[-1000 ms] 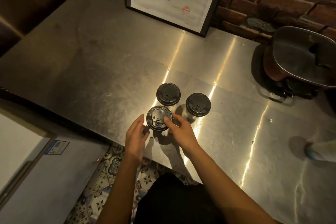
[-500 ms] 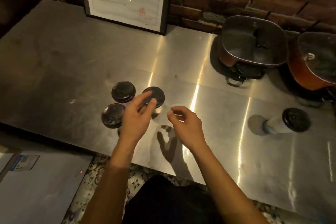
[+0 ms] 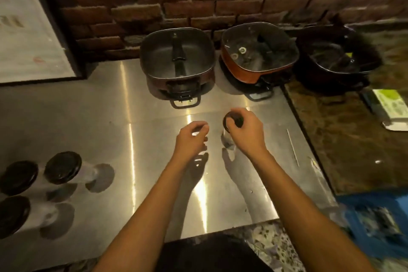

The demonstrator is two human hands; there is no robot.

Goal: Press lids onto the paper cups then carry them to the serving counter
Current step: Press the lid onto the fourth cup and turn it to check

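Three done, I reckon. Over on my left the rear cup (image 3: pixel 63 166), the far-left cup (image 3: pixel 18 176) and the front cup (image 3: pixel 13 216) all stand upright on the steel counter (image 3: pixel 110 128), bunched close together, each with a dark lid seated. Now the fourth. My right hand (image 3: pixel 246 133) is clamped over the lid (image 3: pixel 231 117), fingers and thumb curled round its rim from above. The paper cup (image 3: pixel 227 142) stands under it near the middle of the steel, well apart from the other three. My left hand (image 3: pixel 191 139) hovers just beside it, fingers loosely curled, nothing in them. The lid is dark and round. The cup below looks pale and blurred, mostly hidden by my hand. Whether the lid has snapped fully down, I can't tell. By my judgement this is the last press, and all the carrying is left.
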